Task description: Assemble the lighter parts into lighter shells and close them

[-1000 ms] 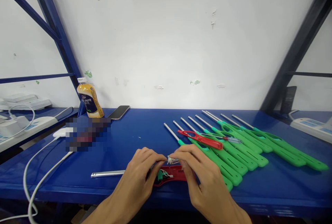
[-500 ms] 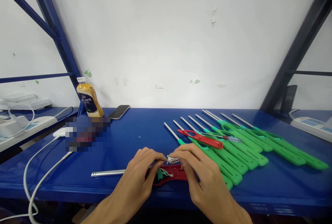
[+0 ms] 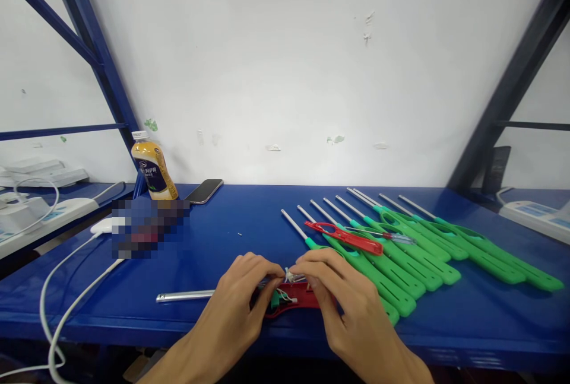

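Observation:
A long-necked lighter lies opened near the table's front edge, its red half-shell (image 3: 305, 295) showing white wires and a green trigger (image 3: 275, 298). Its metal tube (image 3: 184, 297) points left. Above the shell, my right hand (image 3: 345, 292) pinches a small whitish, partly clear lighter part (image 3: 294, 276), whose right end is covered by the fingers. My left hand (image 3: 249, 295) is closed, thumb and forefinger together at that part's left end; what sits between them is hidden. Behind my right hand rests the other red half-shell (image 3: 350, 238), on a row of green lighters (image 3: 409, 277).
A screwdriver (image 3: 398, 238) lies across the green lighters. At the back left stand a yellow drink bottle (image 3: 154, 167) and a phone (image 3: 207, 191). White cables (image 3: 57, 313) hang over the left edge. A tiny pale piece (image 3: 240, 234) lies mid-table.
The small whitish part has tilted slightly between my fingers and shows less on its right side. Both hands stay nearly in place; the rest is unchanged.

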The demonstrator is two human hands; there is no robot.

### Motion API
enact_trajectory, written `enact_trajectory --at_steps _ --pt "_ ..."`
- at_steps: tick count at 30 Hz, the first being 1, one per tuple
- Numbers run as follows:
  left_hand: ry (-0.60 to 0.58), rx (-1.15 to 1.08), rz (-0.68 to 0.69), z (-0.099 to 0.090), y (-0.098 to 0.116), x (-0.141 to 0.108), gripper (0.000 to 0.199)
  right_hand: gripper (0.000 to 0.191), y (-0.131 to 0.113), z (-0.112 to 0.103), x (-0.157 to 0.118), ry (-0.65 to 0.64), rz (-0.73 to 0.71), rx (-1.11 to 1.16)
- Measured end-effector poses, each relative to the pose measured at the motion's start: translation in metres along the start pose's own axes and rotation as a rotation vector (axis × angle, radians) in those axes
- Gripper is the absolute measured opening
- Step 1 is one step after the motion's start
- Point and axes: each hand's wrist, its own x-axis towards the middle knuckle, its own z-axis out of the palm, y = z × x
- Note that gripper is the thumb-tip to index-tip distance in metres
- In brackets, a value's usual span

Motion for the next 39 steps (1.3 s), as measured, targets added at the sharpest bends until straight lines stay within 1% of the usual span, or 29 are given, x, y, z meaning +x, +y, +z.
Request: enact_trajectory --at_steps 11,17,22,24,30,34,39 --pt "0.039 0.028 0.022 0.0006 0.0010 0.0015 0.018 0.042 -0.0016 -0.0012 -0.0023 -0.009 -0.023 -0.023" --pt "0.041 0.020 0.011 0.0002 0.0012 -0.0005 0.018 0.038 -0.0034 -0.0007 -0.0004 -0.013 -0.050 -0.027" --pt "0.041 0.001 0.012 -0.0004 0.0017 0.0004 0.018 0.039 -0.0033 -0.0005 -0.0021 0.013 -0.062 -0.028" --pt "0.047 -0.004 0.019 0.0001 0.0012 0.0004 0.017 0.039 -0.0030 -0.0009 -0.0025 0.026 -0.058 -0.031" --pt "0.030 -0.026 0.027 0.0023 -0.0014 -0.0012 0.017 0.037 -0.0032 -0.0007 -0.0003 0.016 -0.061 -0.042" --pt "0.048 -0.039 0.040 0.0027 -0.0016 -0.0013 0.018 0.037 -0.0026 -0.0002 -0.0007 0.028 -0.033 -0.039" --pt "0.041 -0.045 0.036 0.0026 -0.0016 -0.0015 0.018 0.037 -0.0020 -0.0002 -0.0017 0.039 -0.028 -0.036"
